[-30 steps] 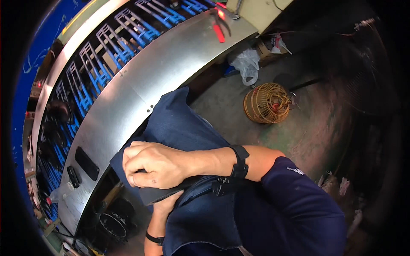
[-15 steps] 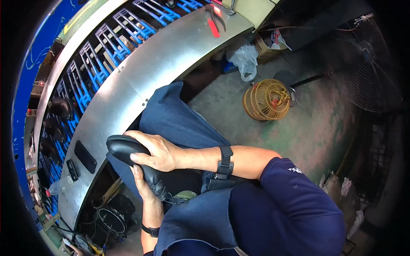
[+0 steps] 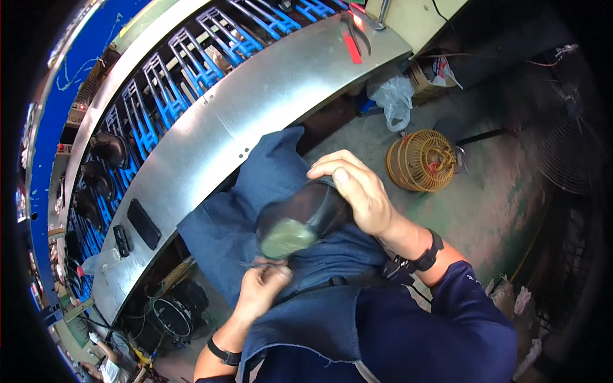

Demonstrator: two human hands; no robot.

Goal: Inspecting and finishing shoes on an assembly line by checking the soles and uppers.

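A black shoe [image 3: 322,207], blurred by motion, is above my lap, with a pale green form [image 3: 287,238] showing in its opening. My right hand [image 3: 359,195] grips one end of the shoe, its fingers curved over the top. Just below the green form, my left hand [image 3: 263,287] is closed in a pinch. Thin dark strands, which look like the shoe's laces [image 3: 255,262], come out at its fingertips; the blur hides exactly how they are held. A dark blue apron [image 3: 300,325] covers my lap.
A curved metal bench [image 3: 191,150] bears a black phone [image 3: 144,223] and red-handled pliers [image 3: 352,46]. Behind it runs a rack of blue holders [image 3: 172,105] with several black shoes [image 3: 96,179]. A wicker basket [image 3: 418,163] and fan [image 3: 568,143] stand right; another person [image 3: 112,367] is lower left.
The shoe has swung right and turned, bringing the green form into view. My right hand has moved right along with it; my left has left the shoe's side for a pinch lower down.
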